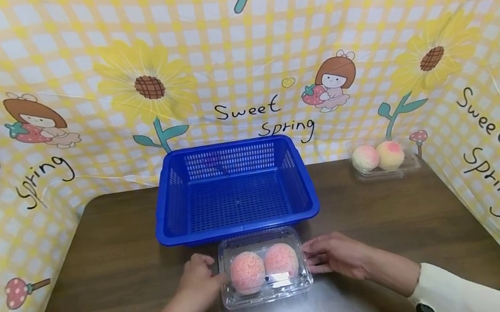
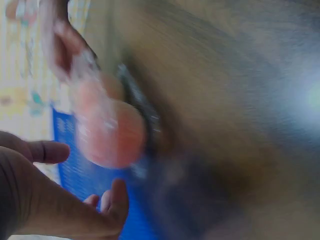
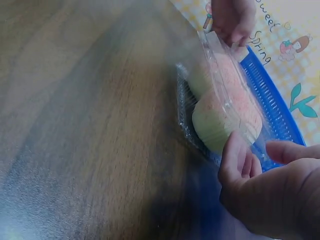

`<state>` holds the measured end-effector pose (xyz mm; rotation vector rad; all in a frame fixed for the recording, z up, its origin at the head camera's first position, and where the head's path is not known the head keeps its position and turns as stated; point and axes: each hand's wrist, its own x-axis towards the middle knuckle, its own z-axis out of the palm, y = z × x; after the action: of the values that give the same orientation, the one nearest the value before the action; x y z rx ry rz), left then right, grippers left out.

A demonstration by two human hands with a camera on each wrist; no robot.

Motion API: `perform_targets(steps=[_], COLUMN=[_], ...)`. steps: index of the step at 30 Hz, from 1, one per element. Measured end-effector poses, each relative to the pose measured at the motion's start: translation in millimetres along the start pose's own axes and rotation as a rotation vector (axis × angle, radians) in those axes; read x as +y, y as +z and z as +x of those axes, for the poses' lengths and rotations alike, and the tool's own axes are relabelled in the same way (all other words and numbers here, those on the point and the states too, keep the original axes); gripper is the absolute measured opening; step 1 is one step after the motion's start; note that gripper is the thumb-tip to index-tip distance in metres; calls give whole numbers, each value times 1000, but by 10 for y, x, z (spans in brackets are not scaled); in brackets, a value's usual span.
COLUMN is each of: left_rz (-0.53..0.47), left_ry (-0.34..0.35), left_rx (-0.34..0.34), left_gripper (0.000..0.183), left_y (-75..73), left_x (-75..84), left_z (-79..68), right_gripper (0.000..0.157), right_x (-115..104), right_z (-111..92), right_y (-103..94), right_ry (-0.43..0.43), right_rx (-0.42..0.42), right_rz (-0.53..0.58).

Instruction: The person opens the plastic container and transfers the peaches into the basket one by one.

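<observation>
Two peaches (image 1: pixel 248 273) are in the clamshell (image 1: pixel 267 297), latching unclear from here, left hand (image 1: pixel 200 284) and right hand (image 1: pixel 338 255) wide-fingered at its ends.

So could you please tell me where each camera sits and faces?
Head: on the head, facing forward and down at the blue basket and clear container; left hand, right hand, sleeves show.
Left wrist: on that wrist, facing the container past the left hand; right hand beyond.
Right wrist: on that wrist, facing the container past the right hand; left hand beyond.
Wrist views share both hands, container, basket.
</observation>
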<state>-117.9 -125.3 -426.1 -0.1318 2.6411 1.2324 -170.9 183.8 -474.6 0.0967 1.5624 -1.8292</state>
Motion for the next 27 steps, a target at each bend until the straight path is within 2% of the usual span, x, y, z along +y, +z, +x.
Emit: perform_targets(steps=[3, 7, 9, 10, 12, 14, 19, 23, 27], left_rz=[261, 490, 586, 623, 698, 781, 946, 1034, 1066], left_ry=[243, 587, 721, 762, 805, 817, 763, 776, 785], left_rx=[95, 123, 125, 116, 95, 79, 46, 108, 155], left_gripper=[54, 60, 63, 64, 67, 69, 73, 69, 66], left_y=[78, 256, 359, 410, 506, 593, 756, 825, 841], left_x=[152, 249, 271, 282, 309, 348, 430, 460, 478], left_z=[-103, -166, -153, -147, -135, -113, -78, -70, -84], right_gripper=[27, 24, 24, 25, 27, 30, 39, 43, 45], right_x=[11, 68, 113, 139, 190, 221, 274, 297, 311], right_z=[-48, -117, -147, -159, -182, -205, -251, -260, -253], right_y=[-4, -5, 4, 9, 25, 41, 78, 96, 101], right_ry=[-9, 0, 10, 15, 20, 12, -22, -37, -52], right_rx=[0, -11, -30, -40, -60, -72, -83, -72, -68], right_rz=[-5, -2, 9, 17, 34, 48, 99, 135, 153])
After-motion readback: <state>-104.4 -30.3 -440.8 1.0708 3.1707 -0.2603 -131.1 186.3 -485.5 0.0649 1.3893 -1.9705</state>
